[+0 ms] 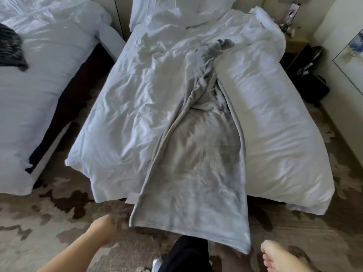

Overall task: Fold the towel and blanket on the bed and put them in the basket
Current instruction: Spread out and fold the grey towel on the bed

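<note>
A grey blanket (198, 173) lies lengthwise down the middle of the white bed (121, 118), bunched into a rope near the pillows and spread flat at the foot, where its end hangs over the edge. My left hand (104, 227) hovers just left of the blanket's lower left corner, fingers loosely curled and holding nothing. My right hand (275, 256) is just right of the lower right corner, also loosely curled and apart from the cloth. A dark patterned cloth (11, 50), perhaps the towel, lies on the other bed at far left.
A second white bed (49, 79) stands to the left across a narrow gap. At right are a wooden nightstand (294, 46), black bags (312, 87) on the floor and a framed picture (351, 55) against the wall. My dark-trousered leg (188, 254) stands on patterned carpet.
</note>
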Demonstrator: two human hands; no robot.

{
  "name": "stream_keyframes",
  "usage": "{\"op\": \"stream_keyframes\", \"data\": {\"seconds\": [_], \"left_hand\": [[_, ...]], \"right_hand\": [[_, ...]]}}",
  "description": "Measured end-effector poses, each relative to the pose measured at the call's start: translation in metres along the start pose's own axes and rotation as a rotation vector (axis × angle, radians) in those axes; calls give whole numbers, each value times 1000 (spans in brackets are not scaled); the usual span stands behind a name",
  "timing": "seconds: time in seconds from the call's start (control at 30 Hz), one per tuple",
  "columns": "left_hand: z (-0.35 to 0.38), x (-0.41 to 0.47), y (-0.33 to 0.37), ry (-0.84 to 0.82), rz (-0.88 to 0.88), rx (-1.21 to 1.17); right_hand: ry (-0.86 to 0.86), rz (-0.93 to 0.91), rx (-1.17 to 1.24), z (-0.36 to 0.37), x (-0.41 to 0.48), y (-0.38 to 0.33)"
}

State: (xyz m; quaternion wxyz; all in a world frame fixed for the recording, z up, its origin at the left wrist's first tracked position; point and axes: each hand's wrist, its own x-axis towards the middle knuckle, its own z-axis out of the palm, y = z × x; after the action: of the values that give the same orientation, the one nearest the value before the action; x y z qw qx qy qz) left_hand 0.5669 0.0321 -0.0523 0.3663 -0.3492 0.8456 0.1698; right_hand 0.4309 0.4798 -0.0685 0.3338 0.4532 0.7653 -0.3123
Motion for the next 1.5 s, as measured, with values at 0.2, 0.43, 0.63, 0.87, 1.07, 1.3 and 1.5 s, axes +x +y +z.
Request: {"op": "stream_keyframes", "data": {"seconds": [0.2,0.43,0.63,0.87,1.07,1.3,1.5], "left_hand": [[-33,37,56,7,18,-204],[-99,107,152,24,102,-376],[-171,190,232,274,143,-330],[-227,296,318,97,46,-342],[-248,336,344,-7,-75,-660],[-271,333,325,-123,-92,-1183],[-286,337,293,61,-86,-1311]], "right_hand": [[-189,-15,1,19,-12,-71],[-192,-180,58,28,15,-197],[-44,-343,143,36,60,-330],[295,-431,-116,56,118,-467],[235,-543,-125,101,116,-562],[-678,-290,-82,197,39,-582],[-635,-28,236,226,-2,-575]]}}
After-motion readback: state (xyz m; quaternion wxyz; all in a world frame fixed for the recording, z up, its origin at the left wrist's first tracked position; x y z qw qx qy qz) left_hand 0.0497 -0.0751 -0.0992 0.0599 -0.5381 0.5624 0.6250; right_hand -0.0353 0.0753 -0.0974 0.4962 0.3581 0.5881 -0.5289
